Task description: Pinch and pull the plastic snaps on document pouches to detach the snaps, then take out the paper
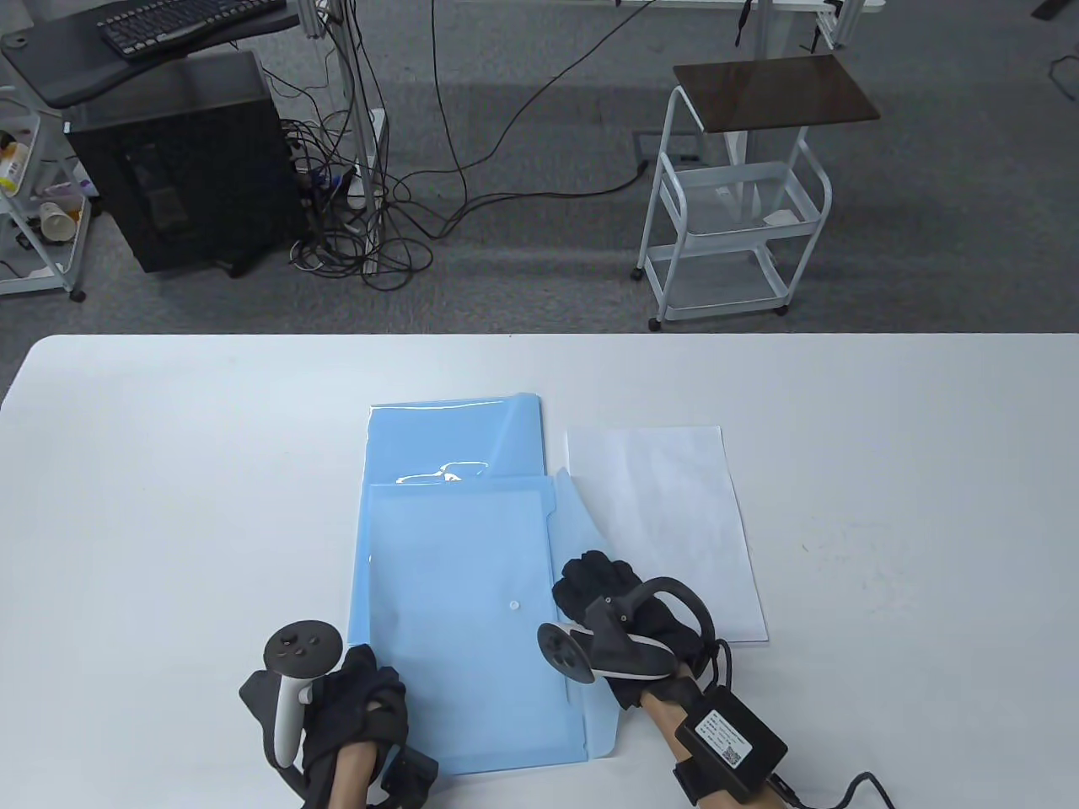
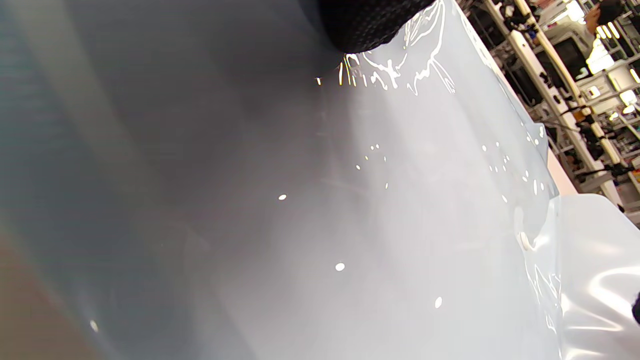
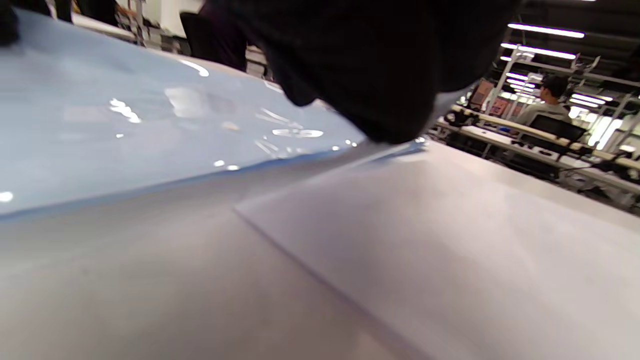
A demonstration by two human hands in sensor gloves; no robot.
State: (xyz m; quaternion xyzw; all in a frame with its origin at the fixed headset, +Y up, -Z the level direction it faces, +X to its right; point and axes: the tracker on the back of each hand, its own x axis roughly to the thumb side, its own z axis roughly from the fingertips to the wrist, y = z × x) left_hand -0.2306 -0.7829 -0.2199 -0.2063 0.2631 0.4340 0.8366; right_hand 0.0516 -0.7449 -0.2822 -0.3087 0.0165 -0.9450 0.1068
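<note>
Left hand: left hand [image 1: 358, 704] rests on the near-left corner of the front pouch [image 1: 459, 624]; its curled fingers press the plastic flat, and I cannot tell whether they pinch anything
Right hand: right hand [image 1: 628, 619] sits at the front pouch's right edge, fingers bent onto the opened flap [image 1: 582, 514]; whether they pinch the flap or only press it I cannot tell
Pouches: two blue pouches overlap at mid-surface [image 1: 169, 472], the rear pouch [image 1: 451, 438] partly under the front one
Snap: white snap [image 1: 513, 605] shows on the front pouch's face, apart from the flap, so I judge it already detached
Paper: loose white sheet [image 1: 666, 531] lies just right of the pouches, its left side under the right hand
Step in hand: likely opening the front pouch to draw out its paper
Doing it well: keep the left hand pinning the corner so the pouch does not slide, lift the flap clear, then slip fingers inside and pull the sheet out sideways without creasing it
Table view only: both hands, the snap, the full layout
Left wrist view only: close glossy plastic and a gloved fingertip [image 2: 367, 22] pressing it
Right wrist view only: the loose sheet's edge lying flat beside the pouch edge, low under the glove
</note>
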